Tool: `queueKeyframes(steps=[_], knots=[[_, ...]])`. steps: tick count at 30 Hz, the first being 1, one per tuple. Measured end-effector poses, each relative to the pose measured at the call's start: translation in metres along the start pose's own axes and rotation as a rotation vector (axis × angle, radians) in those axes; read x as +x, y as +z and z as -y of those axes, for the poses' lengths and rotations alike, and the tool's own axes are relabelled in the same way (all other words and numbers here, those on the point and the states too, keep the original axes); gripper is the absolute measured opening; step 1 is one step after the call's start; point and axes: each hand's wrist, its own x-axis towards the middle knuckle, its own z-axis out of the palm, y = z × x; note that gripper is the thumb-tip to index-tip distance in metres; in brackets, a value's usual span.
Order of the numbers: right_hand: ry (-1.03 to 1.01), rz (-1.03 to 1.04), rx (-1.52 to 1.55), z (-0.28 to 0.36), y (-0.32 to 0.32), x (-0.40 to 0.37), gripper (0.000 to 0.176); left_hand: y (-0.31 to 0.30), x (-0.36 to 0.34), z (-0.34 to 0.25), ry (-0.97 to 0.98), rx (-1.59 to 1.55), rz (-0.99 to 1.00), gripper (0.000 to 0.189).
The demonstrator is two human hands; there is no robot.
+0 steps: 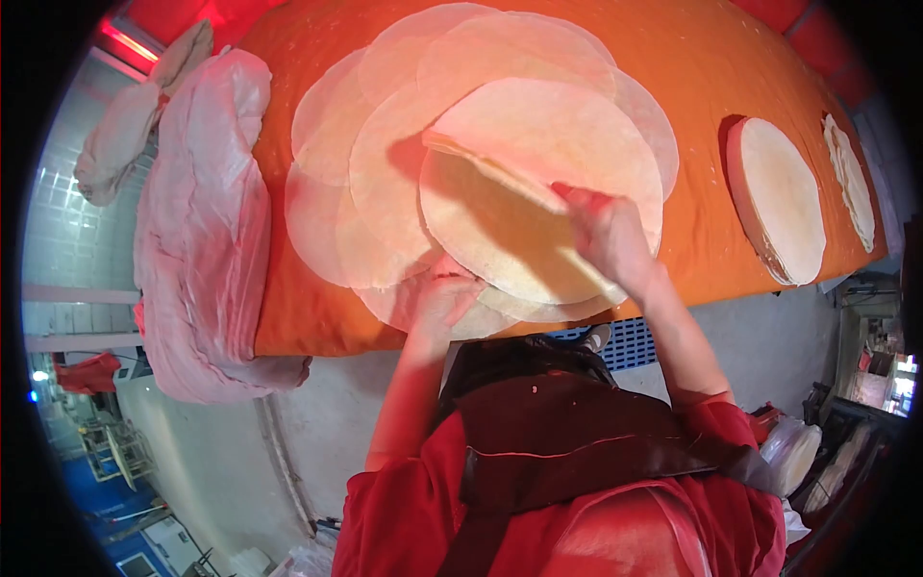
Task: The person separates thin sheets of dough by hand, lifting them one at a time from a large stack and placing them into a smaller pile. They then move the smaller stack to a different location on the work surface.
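A stack of thin round flatbreads (562, 120) lies on fanned-out, overlapping flatbread sheets (385, 115) on an orange-covered table. My right hand (608, 236) is closed on an edge of the upper flatbread, which is partly lifted and folded, casting a shadow on the pale round below. At the near left rim of the stack, my left hand (444, 296) has its fingers curled at the flatbread edge, seemingly gripping it. Its fingertips are partly hidden. How many sheets each hand holds cannot be made out.
A thick round stack of flatbreads (784, 202) rests on the orange cloth (697, 58) at the right, with a thinner pile (850, 183) beyond. A bulky plastic-covered bundle (207, 212) sits at the left end. A blue slatted crate (630, 344) shows below the table's near edge.
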Motion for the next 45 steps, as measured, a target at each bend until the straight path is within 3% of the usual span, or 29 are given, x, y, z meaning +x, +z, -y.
queueKeyframes(steps=[1, 3, 7, 9, 10, 11, 13, 14, 16, 17, 19, 21, 25, 28, 30, 32, 33, 34, 35, 37, 38, 41, 42, 44, 45], knots=[[-0.001, -0.002, -0.003, 0.004, 0.008, -0.004, 0.030, 0.004, 0.000, 0.000, 0.002, -0.001, 0.004, 0.031], [-0.286, -0.289, -0.163, 0.014, 0.045, -0.016, 0.028, 0.018, 0.002, 0.003, -0.005, -0.005, -0.237, 0.033], [-0.296, -0.218, -0.205, -0.003, 0.101, -0.033, 0.036, 0.022, 0.007, 0.006, 0.007, 0.034, -0.348, 0.035], [-0.253, -0.204, 0.091, -0.002, 0.087, -0.021, 0.038, 0.023, 0.010, 0.006, -0.035, 0.033, -0.302, 0.034], [-0.066, -0.103, 0.429, 0.007, 0.066, -0.020, 0.032, 0.025, 0.012, 0.007, -0.034, 0.031, -0.302, 0.034], [-0.065, -0.105, 0.428, 0.003, 0.063, -0.015, 0.032, 0.027, 0.013, 0.009, -0.012, 0.057, -0.349, 0.033], [0.217, 0.093, 0.706, -0.013, 0.051, -0.003, 0.025, 0.026, 0.017, 0.009, 0.013, 0.087, -0.382, 0.031], [0.213, 0.088, 0.702, -0.022, 0.044, 0.003, 0.025, 0.019, 0.016, 0.012, 0.006, 0.107, -0.385, 0.033], [0.027, -0.145, 0.286, -0.038, 0.026, 0.012, 0.018, 0.011, 0.017, 0.013, 0.004, 0.125, -0.396, 0.034], [-0.137, -0.181, 0.316, -0.033, 0.000, 0.019, 0.016, 0.009, 0.017, 0.013, -0.012, 0.113, -0.396, 0.036], [-0.133, -0.245, -0.228, 0.015, -0.046, 0.009, 0.024, 0.010, 0.014, 0.013, -0.035, 0.105, -0.396, 0.037], [-0.315, -0.275, -0.398, 0.023, -0.029, -0.001, 0.032, 0.018, 0.016, 0.011, -0.002, 0.098, -0.388, 0.037], [-0.383, -0.314, -0.581, -0.001, 0.081, -0.020, 0.033, 0.021, 0.010, 0.011, 0.035, -0.022, -0.238, 0.034], [-0.252, -0.271, -0.330, -0.007, 0.102, -0.026, 0.037, 0.043, 0.025, 0.015, 0.065, -0.030, -0.388, 0.033], [-0.197, -0.222, -0.179, 0.007, 0.058, -0.045, 0.030, 0.045, 0.041, 0.022, 0.225, 0.134, -0.665, 0.035], [-0.141, -0.213, -0.054, 0.000, 0.027, -0.062, 0.026, 0.041, 0.047, 0.017, 0.280, 0.170, -0.638, 0.033], [0.167, 0.072, 0.169, -0.007, 0.018, -0.077, 0.032, 0.049, 0.046, 0.012, 0.334, 0.189, -0.636, 0.031], [0.471, 0.355, 0.403, -0.014, 0.013, -0.090, 0.039, 0.056, 0.037, 0.000, 0.225, 0.190, -0.704, 0.024], [0.486, 0.336, 0.407, -0.023, 0.019, -0.101, 0.039, 0.076, 0.027, -0.018, 0.191, 0.140, -0.699, 0.022], [0.658, 0.155, 2.163, -0.045, 0.058, -0.118, 0.051, 0.083, 0.009, -0.040, 0.136, 0.119, -0.729, 0.023], [0.726, 0.015, 2.259, -0.050, 0.077, -0.117, 0.058, 0.080, 0.003, -0.048, 0.122, 0.148, -0.757, 0.026], [0.813, -0.207, 2.231, -0.041, 0.076, -0.102, 0.057, 0.066, -0.012, -0.059, 0.139, 0.487, -0.779, 0.033], [0.759, -0.221, 2.252, -0.042, 0.075, -0.099, 0.055, 0.065, -0.015, -0.064, 0.122, 0.500, -0.772, 0.033], [0.712, -0.280, 2.196, -0.050, 0.069, -0.093, 0.050, 0.064, -0.020, -0.073, 0.163, 0.556, -0.517, 0.029], [0.652, -0.318, 2.140, -0.054, 0.067, -0.087, 0.046, 0.044, -0.022, -0.074, 0.169, 0.564, -0.516, 0.029]])
